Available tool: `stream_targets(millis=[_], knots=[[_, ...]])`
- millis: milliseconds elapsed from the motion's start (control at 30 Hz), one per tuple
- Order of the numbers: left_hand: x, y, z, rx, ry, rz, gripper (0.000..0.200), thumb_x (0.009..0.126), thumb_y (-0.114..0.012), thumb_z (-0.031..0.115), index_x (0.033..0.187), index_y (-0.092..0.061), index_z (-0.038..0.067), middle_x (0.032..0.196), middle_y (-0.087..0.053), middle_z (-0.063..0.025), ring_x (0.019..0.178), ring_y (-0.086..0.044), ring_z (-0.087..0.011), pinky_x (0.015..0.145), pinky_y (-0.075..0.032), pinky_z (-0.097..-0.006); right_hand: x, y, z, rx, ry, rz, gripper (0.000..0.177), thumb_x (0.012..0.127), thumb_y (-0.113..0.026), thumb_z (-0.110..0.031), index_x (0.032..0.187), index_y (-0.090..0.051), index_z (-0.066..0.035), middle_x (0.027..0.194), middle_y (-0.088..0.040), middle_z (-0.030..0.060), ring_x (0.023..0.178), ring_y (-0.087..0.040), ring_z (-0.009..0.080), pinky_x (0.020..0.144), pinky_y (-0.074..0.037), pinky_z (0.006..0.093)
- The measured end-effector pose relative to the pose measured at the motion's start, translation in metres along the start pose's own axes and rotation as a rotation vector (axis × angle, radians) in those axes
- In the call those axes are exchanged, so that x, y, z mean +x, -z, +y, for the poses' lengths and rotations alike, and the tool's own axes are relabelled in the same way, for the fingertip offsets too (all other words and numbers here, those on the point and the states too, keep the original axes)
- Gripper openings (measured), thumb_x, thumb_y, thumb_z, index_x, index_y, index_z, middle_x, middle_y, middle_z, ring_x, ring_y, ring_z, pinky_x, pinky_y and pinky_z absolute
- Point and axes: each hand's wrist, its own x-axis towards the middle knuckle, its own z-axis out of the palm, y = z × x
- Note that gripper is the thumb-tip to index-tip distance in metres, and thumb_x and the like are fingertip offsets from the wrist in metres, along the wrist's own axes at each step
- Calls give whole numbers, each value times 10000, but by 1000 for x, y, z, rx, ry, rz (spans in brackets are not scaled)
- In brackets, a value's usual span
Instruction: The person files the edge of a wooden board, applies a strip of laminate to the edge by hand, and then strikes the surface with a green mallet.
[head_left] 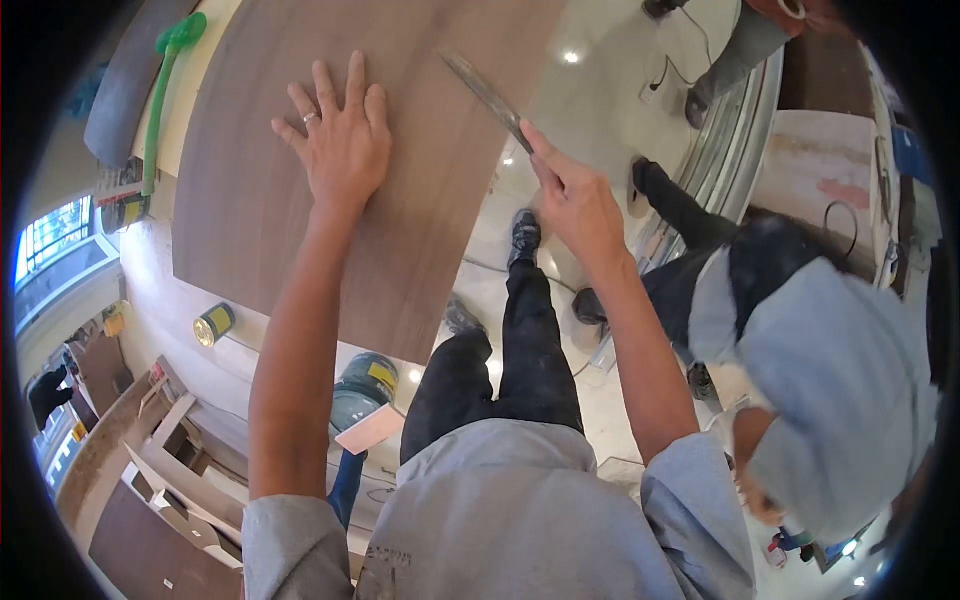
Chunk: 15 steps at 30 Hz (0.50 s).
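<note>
My left hand (345,150) lies flat on a large brown wood-grain panel (250,230), fingers spread, a ring on one finger. The hand holds nothing. In my right hand (575,200) is the end of a long, narrow metal tool (485,98), like a file or flat blade. My fingers are closed round its lower end. The tool slants up and left over the panel's right edge, its tip above the panel's surface. Whether it touches the panel I cannot tell.
A co-worker in a grey shirt (830,350) bends close on my right. Metal profiles (745,150) lie beyond. A green-handled tool (158,110) rests at the upper left. Cans (213,324), a bucket (355,395) and wooden frames (185,480) stand lower left. Another person's leg (740,60) shows at top right.
</note>
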Motion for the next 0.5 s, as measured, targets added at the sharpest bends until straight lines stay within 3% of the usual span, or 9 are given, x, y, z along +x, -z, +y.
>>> stream_targets(millis=[133, 300, 400, 500], knots=[[8, -1, 5, 2, 10, 19, 618, 1154, -307, 509, 1728, -356, 285, 1798, -272, -199, 1647, -168, -534, 1267, -32, -781, -2, 4, 5, 48, 26, 2, 541, 1039, -653, -104, 1545, -629, -295, 830, -667, 255, 754, -672, 462, 680, -535, 532], [7, 0, 6, 19, 8, -2, 612, 1154, -311, 499, 1727, -352, 290, 1798, -267, -208, 1646, -163, -538, 1269, -30, -778, -98, 12, 4, 73, -81, -4, 575, 1038, -645, -75, 1573, -604, -280, 826, -653, 267, 762, -676, 467, 695, -532, 542], [6, 0, 6, 26, 13, -13, 611, 1154, -309, 495, 1729, -347, 290, 1800, -257, -211, 1648, -156, -538, 1273, -25, -771, -75, 3, 10, 115, -78, -26, 563, 1038, -642, -75, 1565, -613, -272, 855, -668, 270, 799, -690, 468, 709, -538, 545], [6, 0, 6, 61, 16, -19, 612, 1159, -284, 525, 1742, -313, 344, 1810, -248, -186, 1657, -164, -508, 1294, -32, -737, 26, -5, 3, 54, -12, 55, 502, 1060, -625, -146, 1546, -626, -270, 869, -676, 286, 826, -702, 473, 733, -546, 543]])
